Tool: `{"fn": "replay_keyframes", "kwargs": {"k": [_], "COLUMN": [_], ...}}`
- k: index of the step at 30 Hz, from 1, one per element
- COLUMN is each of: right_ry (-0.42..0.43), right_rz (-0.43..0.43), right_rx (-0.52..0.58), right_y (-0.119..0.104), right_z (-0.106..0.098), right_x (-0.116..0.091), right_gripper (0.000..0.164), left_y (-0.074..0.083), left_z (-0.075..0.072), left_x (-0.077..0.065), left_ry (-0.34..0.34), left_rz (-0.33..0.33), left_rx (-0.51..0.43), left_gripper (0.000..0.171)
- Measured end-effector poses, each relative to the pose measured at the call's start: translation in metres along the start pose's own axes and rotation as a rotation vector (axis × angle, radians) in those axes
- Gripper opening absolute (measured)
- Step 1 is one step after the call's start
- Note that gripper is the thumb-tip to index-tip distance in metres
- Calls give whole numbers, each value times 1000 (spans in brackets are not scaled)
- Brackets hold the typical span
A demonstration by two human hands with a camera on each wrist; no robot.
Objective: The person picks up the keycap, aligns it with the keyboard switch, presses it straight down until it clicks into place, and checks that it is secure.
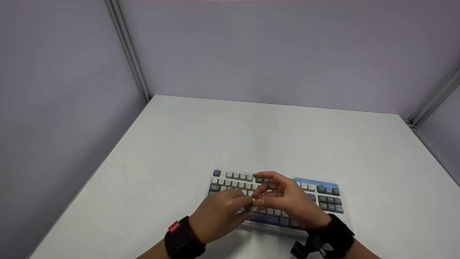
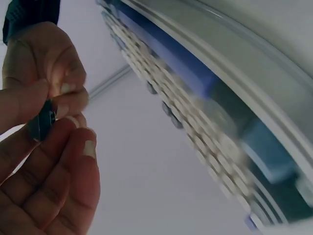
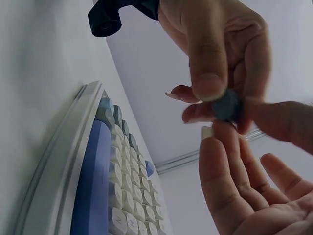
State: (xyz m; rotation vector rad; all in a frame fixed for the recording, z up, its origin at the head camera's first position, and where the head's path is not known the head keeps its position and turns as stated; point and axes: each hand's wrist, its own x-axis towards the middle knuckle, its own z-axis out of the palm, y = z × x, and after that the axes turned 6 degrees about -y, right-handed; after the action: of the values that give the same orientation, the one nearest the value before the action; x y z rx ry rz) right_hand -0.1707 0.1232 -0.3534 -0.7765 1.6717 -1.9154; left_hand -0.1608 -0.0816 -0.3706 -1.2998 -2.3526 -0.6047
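A white keyboard with cream, dark grey, blue and purple keys lies near the table's front edge. Above its left and middle part, my two hands meet over a small dark blue-grey keycap. My left hand pinches it between thumb and index finger. From the other side, my right hand holds the same keycap at its fingertips, its other fingers loosely bent. In the left wrist view the keycap is partly covered by fingers. The hands hide several middle keys.
The white table reaches back to pale partition walls with metal corner posts. A light blue strip sits along the keyboard's upper right edge. Black straps go round both wrists.
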Motion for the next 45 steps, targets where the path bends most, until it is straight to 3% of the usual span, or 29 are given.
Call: {"fn": "replay_keyframes", "kwargs": {"k": [5,8,11,18,28,34,40,45], "right_ry": [4,-52,-116,-129,-176,-158,-158,-165], "right_rz": [-4,-44,-81,-82,-133,-137,-117,-124], "right_rx": [-75,-119,-128,-181,-182,-238,-263,-259], "right_y": [10,17,18,3,0,-1,-1,0], "right_z": [-6,-12,-11,2,8,9,8,8], "right_x": [-1,-3,-4,-5,-5,-4,-5,-5], "right_gripper": [32,27,24,19,17,16,16,16], "left_y": [-25,-41,-50,-56,-53,-55,-56,-54], "left_z": [-14,-20,-20,-17,-15,-12,-10,-10], "left_x": [-26,-43,-55,-63,-61,-63,-65,-66], "left_ry": [-35,-83,-136,-202,-179,-165,-152,-153], "left_rz": [-146,-238,-282,-277,-373,-358,-345,-327], "left_rx": [17,-13,-65,-187,-263,-233,-303,-281], "left_gripper": [19,19,18,15,17,16,13,16]}}
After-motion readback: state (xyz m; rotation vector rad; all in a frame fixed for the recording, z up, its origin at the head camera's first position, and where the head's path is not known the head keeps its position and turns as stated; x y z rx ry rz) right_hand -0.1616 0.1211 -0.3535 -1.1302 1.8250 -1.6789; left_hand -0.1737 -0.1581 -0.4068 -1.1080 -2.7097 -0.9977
